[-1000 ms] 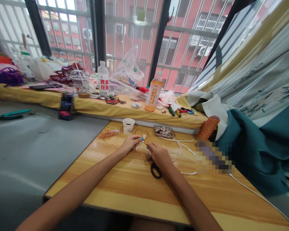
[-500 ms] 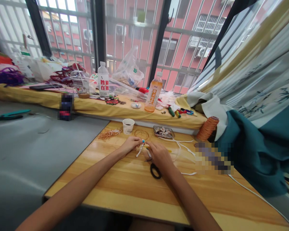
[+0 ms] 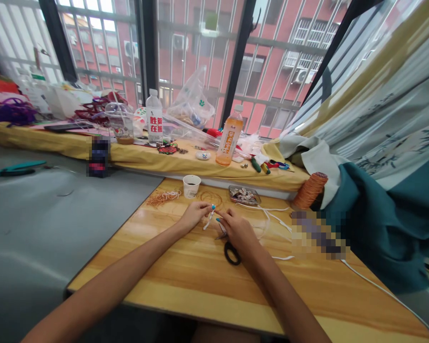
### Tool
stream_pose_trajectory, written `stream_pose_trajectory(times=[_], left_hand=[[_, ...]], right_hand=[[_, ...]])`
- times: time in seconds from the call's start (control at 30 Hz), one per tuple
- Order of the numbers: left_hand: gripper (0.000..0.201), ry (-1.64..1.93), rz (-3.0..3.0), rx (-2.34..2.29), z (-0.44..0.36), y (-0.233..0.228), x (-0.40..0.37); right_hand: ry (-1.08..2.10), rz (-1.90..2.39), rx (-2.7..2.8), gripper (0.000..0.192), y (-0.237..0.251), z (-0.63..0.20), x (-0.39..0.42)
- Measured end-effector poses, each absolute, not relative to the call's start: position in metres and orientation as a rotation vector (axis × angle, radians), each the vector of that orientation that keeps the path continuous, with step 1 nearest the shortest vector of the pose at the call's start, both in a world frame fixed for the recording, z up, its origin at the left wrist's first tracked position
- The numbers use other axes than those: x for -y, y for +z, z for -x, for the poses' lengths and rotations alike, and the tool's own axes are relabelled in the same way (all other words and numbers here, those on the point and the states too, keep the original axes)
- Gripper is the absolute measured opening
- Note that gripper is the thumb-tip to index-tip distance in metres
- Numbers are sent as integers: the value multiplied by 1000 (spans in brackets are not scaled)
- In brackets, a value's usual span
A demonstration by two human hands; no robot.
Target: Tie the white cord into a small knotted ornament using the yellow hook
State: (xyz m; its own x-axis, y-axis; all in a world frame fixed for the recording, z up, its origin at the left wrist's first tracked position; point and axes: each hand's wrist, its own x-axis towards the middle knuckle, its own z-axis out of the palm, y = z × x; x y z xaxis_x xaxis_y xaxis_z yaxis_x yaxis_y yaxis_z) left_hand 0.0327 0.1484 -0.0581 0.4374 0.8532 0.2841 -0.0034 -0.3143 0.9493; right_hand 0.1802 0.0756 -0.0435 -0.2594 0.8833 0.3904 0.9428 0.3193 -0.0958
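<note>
My left hand point(image 3: 194, 214) pinches a short white cord point(image 3: 209, 219) above the wooden table point(image 3: 186, 281), its fingertips closed on the cord's upper end. My right hand point(image 3: 238, 230) is right beside it, fingers curled, with black-handled scissors point(image 3: 231, 252) under the palm; only the handle loop and a bit of blade show. Whether the right fingers also grip the cord is hidden. More white cord point(image 3: 271, 216) trails to the right of both hands.
A small paper cup point(image 3: 192, 186), a bundle of orange thread point(image 3: 162, 197), a tray of small pieces point(image 3: 243, 195) and an orange thread spool point(image 3: 309, 190) stand beyond the hands. Bottles point(image 3: 229, 141) and clutter fill the yellow-covered ledge. Curtains hang on the right.
The white cord between my fingertips has shifted slightly and hangs more upright. Both hands stay in almost the same place.
</note>
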Motion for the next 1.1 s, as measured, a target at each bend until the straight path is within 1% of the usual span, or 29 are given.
stream_pose_trajectory(times=[0.13, 0.27, 0.33, 0.47, 0.53, 0.6, 0.73, 0.83, 0.97, 1.03, 1.1], left_hand=[[30, 1087, -1673, -763, -33, -58, -149], [29, 1091, -1652, -743, -33, -60, -150], [29, 1084, -1638, -737, -33, -61, -150], [29, 1038, -1626, -734, -34, -63, -150], [29, 1021, -1628, -725, -35, -63, -151], [30, 1034, -1651, -726, -37, -64, -153], [35, 1075, -1722, -791, -38, -64, -154], [25, 1035, -1797, -792, -36, -61, -150], [20, 1006, -1861, -798, -36, -58, -143], [17, 1017, -1848, -817, -36, -59, -142], [17, 1031, -1852, -835, -35, -60, -144]], right_hand=[[-238, 1567, 2169, 21, -45, -179, -77], [-323, 1541, 2251, 22, -43, -178, -76], [-262, 1542, 2270, 23, -43, -178, -77], [21, 1485, 2203, 24, -45, -179, -79], [60, 1492, 2161, 24, -46, -178, -80], [-29, 1567, 2146, 23, -44, -178, -79], [-309, 1751, 2141, 15, -37, -176, -73], [-426, 1759, 2152, 14, -32, -176, -69], [-521, 1738, 2209, 17, -34, -175, -68], [-522, 1751, 2222, 14, -38, -171, -69], [-513, 1790, 2214, 15, -42, -166, -70]])
